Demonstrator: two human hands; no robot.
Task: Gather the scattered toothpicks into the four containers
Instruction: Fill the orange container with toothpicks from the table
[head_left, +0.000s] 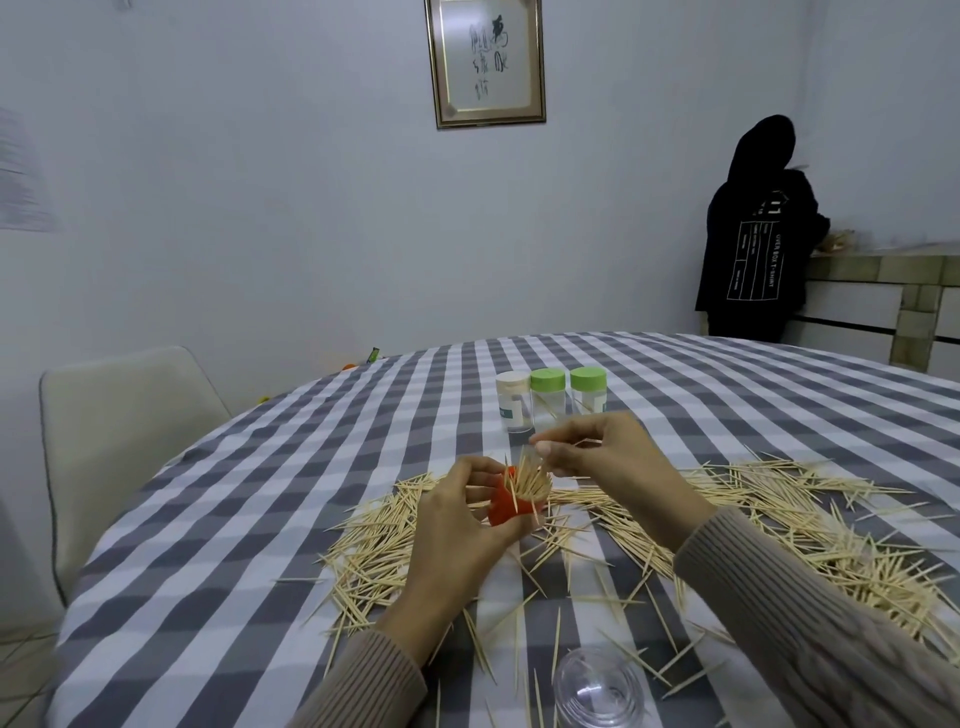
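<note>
1. Left hand (462, 512) curled round red container (506, 506), packed with toothpicks, at table (311, 467) centre.
2. Right hand (597, 449) pinching a few toothpicks above it.
3. Loose toothpicks (779, 519) scattered on checked cloth.
4. Three capped jars (548, 397) behind.

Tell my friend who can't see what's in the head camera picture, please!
A person's left hand holds a red container packed with toothpicks, while the right hand pinches more toothpicks above it. Scattered toothpicks cover the checked tablecloth. Three capped jars stand behind, and a clear lid lies near the front edge.
</note>
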